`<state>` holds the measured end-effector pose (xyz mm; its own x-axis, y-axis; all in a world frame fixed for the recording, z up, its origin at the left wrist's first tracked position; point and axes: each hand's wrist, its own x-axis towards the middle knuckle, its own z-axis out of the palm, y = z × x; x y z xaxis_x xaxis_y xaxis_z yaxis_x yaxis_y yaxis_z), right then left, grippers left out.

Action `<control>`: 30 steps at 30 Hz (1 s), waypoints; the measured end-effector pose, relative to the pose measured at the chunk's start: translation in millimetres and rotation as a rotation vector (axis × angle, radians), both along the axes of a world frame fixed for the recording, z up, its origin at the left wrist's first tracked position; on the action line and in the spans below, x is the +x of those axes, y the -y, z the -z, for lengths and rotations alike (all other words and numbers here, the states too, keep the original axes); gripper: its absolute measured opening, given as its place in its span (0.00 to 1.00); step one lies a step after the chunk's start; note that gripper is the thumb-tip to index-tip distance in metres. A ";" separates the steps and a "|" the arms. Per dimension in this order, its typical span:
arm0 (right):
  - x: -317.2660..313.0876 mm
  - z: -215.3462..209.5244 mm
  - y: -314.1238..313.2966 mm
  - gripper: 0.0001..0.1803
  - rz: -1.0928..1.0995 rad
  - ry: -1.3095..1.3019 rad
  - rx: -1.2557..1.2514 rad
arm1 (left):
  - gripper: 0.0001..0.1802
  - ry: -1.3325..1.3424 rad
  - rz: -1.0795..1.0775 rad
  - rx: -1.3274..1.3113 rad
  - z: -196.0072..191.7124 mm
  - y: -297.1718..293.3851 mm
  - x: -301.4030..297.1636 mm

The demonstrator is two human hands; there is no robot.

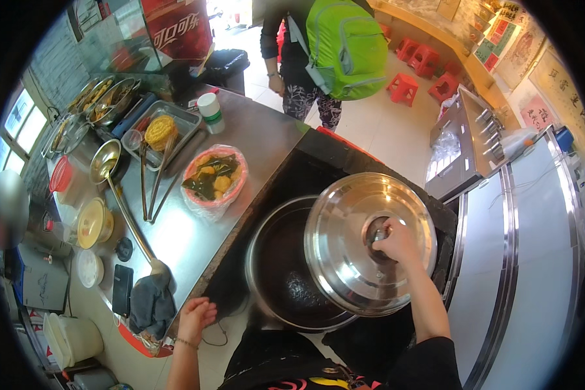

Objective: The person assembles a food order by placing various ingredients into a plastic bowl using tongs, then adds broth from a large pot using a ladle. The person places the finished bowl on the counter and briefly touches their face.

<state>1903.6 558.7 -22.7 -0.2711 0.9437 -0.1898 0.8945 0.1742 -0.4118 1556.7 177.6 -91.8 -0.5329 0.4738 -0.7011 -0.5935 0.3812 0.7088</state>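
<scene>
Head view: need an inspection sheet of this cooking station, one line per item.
Surface: steel counter, dark stove surround at its right.
Job's things: steel lid held partly over the big pot; dark liquid inside.
Clutter: bowl of soup, ladle, tongs, tray with a noodle block, yellow bowl, phone, grey cloth.
Hands: right hand grips the lid knob; left hand rests at the counter edge.
Cables: nothing seen.
Surroundings: person with green backpack, red stools.
</scene>
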 end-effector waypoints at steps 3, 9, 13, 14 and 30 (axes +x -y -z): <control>37.3 6.0 -27.1 0.28 0.091 0.050 0.039 | 0.09 -0.024 0.046 -0.083 6.2 19.7 7.8; 119.7 44.2 -64.4 0.26 0.222 -0.064 0.076 | 0.11 -0.038 0.069 -0.244 1.0 50.1 21.1; 130.0 29.0 -82.2 0.26 0.231 0.141 0.056 | 0.12 -0.115 0.163 -0.160 -1.7 36.8 26.7; 122.5 25.8 -81.9 0.28 0.207 0.240 0.065 | 0.13 -0.145 0.199 -0.119 -3.8 30.5 27.4; -179.2 13.6 123.7 0.23 -0.566 -0.154 -0.379 | 0.18 -0.108 0.352 0.373 -27.7 -20.9 -40.8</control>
